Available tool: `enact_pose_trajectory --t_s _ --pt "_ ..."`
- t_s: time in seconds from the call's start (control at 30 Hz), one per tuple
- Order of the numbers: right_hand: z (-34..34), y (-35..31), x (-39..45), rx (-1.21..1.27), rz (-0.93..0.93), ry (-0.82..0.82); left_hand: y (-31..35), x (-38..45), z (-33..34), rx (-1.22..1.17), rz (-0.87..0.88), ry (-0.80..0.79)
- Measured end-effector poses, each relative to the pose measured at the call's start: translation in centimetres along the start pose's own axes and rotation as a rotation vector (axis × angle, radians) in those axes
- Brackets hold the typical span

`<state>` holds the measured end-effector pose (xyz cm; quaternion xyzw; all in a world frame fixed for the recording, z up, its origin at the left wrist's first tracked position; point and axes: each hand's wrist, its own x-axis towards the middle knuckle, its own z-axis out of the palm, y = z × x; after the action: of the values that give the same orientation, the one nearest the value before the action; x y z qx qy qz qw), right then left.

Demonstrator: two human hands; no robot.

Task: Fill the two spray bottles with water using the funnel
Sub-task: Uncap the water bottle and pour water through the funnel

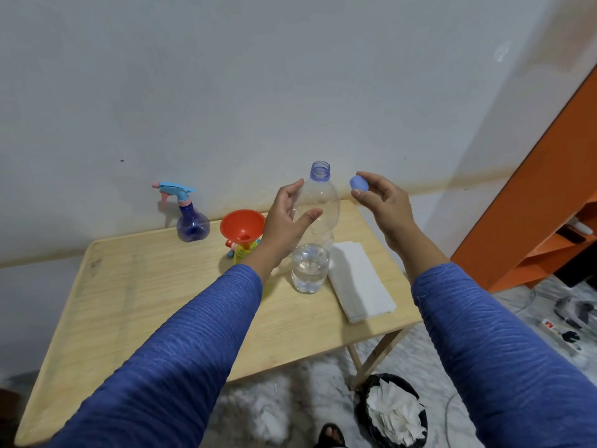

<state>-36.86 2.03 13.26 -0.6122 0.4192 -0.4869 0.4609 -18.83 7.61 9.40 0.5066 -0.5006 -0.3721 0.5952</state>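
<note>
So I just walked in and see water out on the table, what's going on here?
A person in blue sleeves has uncapped a clear plastic water bottle standing on the wooden table. The left hand is at its upper body, and the right hand pinches the blue cap. An orange funnel sits in the yellow spray bottle; the purple spray bottle stands behind, its sprayer on.
</note>
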Motion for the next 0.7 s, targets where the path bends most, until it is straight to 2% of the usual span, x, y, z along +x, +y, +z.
enact_pose_trajectory --t_s 0.43,0.7 --pt "-3.3 15.7 -5.2 -0.253 0.286 -0.103 0.5 -0.7 1.2 0.0 -0.042 0.081" --pt "-3.8 21.6 -5.3 -0.566 0.238 -0.188 0.2 -0.6 1.9 -0.011 -0.052 0.123"
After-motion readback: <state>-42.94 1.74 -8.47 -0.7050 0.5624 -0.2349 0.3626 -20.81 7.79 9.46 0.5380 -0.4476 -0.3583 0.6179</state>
